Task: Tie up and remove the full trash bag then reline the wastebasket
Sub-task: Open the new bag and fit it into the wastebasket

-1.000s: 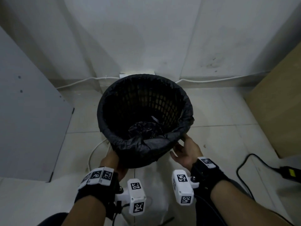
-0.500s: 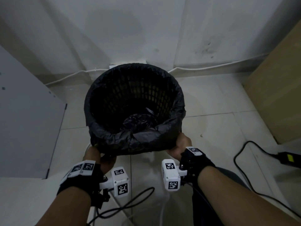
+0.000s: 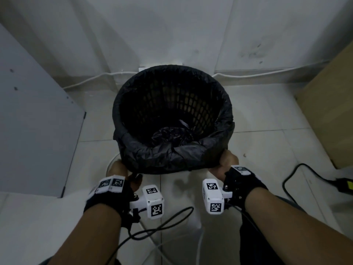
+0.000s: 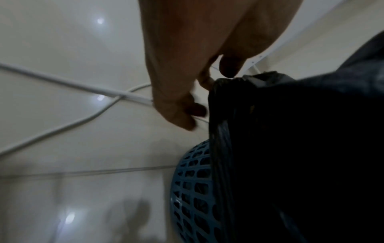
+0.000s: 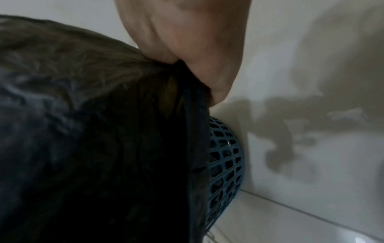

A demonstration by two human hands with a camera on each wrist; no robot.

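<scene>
A blue mesh wastebasket stands on the tiled floor by the wall. A black trash bag lines it and folds down over the rim. Crumpled black plastic lies in the bottom. My left hand is at the near-left of the basket; in the left wrist view its thumb and forefinger pinch the bag's hanging edge above the mesh. My right hand grips the bag's folded edge at the near-right, with bunched plastic in its fist beside the mesh.
A grey panel stands at the left and a brown cabinet at the right. White cables cross the floor near my left hand. A black cord and power brick lie at the right.
My right hand was open beside the basket and now grips the bag's edge. My left hand has come out from under the near side and holds the bag's left edge.
</scene>
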